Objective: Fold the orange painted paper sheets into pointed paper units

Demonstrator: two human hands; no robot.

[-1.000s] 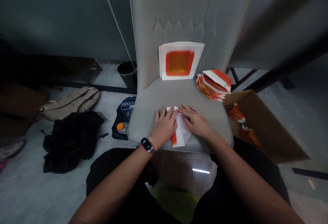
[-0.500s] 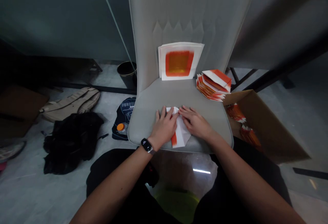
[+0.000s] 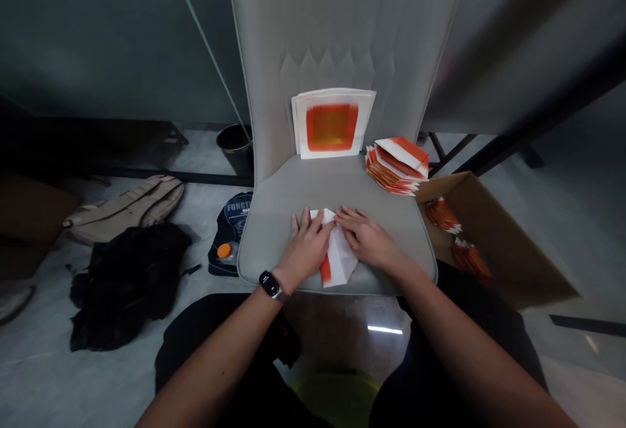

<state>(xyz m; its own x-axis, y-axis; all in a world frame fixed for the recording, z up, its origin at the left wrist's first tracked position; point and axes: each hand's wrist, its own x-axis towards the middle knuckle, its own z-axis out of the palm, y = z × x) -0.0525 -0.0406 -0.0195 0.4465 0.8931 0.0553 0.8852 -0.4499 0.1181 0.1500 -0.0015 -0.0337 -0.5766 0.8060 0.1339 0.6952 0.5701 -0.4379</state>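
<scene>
A partly folded white and orange paper (image 3: 337,259) lies on the grey chair seat (image 3: 303,186) near its front edge. My left hand (image 3: 304,250), with a dark watch on the wrist, lies flat on the paper's left side, fingers stretched out. My right hand (image 3: 368,239) presses flat on the paper's right side, fingertips meeting the left hand's at the paper's top corner. Neither hand grips anything.
A stack of white sheets with orange squares (image 3: 332,122) leans on the chair back. A pile of folded orange and white papers (image 3: 397,164) sits at the seat's right. A cardboard box (image 3: 493,239) stands right. Bags (image 3: 122,201) and dark clothing (image 3: 128,278) lie left.
The view has shifted slightly, so everything sits a little lower and further left. Both hands stay flat on the paper in much the same pose.
</scene>
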